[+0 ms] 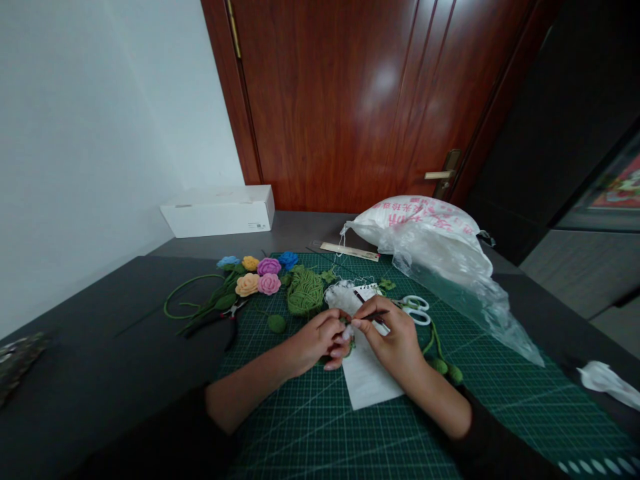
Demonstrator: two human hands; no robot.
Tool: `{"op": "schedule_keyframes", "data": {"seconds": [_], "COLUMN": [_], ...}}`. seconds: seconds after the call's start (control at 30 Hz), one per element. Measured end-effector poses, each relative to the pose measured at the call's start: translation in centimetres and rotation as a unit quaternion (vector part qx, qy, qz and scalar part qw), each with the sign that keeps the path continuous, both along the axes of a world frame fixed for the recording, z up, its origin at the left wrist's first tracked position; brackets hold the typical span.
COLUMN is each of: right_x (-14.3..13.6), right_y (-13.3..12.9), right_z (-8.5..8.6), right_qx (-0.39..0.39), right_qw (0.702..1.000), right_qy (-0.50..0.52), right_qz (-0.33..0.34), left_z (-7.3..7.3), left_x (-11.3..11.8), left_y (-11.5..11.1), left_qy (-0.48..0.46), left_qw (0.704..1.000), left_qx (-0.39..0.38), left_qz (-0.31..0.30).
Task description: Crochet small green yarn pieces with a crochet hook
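Note:
Both hands meet over the middle of the mat. Between the curled fingers of my left hand (323, 339) is a small crochet piece (347, 331) showing white and green, mostly covered by the fingers. My right hand (393, 330) pinches a dark crochet hook (379, 314), its tip close to the left fingertips. Just behind the hands lie a ball of green yarn (305, 291) and some fluffy white yarn (341, 293). A paper sheet (367, 380) lies beneath them, with a dark pen (359, 296) near its top.
Crocheted flowers (258, 275) with green stems and black-handled pliers (233, 323) lie left on the green cutting mat (290, 427). White-handled scissors (416, 310) sit to the right. Farther back are a ruler (350, 251), a white box (217, 212) and a stuffed plastic bag (425, 230).

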State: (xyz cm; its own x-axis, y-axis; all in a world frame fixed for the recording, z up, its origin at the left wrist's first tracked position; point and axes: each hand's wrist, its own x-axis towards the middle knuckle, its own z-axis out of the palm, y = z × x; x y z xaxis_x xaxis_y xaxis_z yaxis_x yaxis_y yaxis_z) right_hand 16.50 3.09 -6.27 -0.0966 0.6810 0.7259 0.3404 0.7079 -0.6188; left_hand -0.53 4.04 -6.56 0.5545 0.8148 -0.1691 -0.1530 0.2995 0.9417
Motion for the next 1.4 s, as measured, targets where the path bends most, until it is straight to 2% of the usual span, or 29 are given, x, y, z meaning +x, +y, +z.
{"op": "schedule_keyframes", "data": {"seconds": [0.17,0.37,0.47,0.63,0.93,1.23,1.4], "right_x": [-0.3,0.9,1.1,0.5,0.4,-0.5,0.1], "right_y": [0.1,0.0,-0.2,-0.3,0.1,0.2,0.0], "right_z": [-0.1,0.7,1.0,0.7,0.2,-0.4,0.2], "right_qx": [-0.007,-0.006,0.005,0.030,0.028,0.010,0.000], "right_qw": [1.000,1.000,1.000,0.999,0.999,1.000,1.000], "right_qy": [-0.016,0.001,-0.005,-0.020,-0.007,-0.015,-0.012], "right_qz": [0.014,-0.023,-0.021,-0.008,-0.014,-0.002,-0.015], "left_z": [0.0,-0.2,-0.1,0.2,0.5,0.0,-0.2], "left_x": [0.0,-0.2,-0.2,-0.1,0.0,0.0,0.0], "left_y": [-0.1,0.2,0.3,0.1,-0.1,-0.3,-0.3], "left_qy": [0.007,0.009,0.006,0.002,-0.005,0.005,0.011], "left_qw": [1.000,1.000,1.000,1.000,1.000,1.000,1.000], "left_qx": [0.002,0.001,-0.010,-0.021,-0.026,0.005,0.027], "left_qz": [-0.003,0.015,0.024,0.023,-0.002,-0.019,-0.010]}}
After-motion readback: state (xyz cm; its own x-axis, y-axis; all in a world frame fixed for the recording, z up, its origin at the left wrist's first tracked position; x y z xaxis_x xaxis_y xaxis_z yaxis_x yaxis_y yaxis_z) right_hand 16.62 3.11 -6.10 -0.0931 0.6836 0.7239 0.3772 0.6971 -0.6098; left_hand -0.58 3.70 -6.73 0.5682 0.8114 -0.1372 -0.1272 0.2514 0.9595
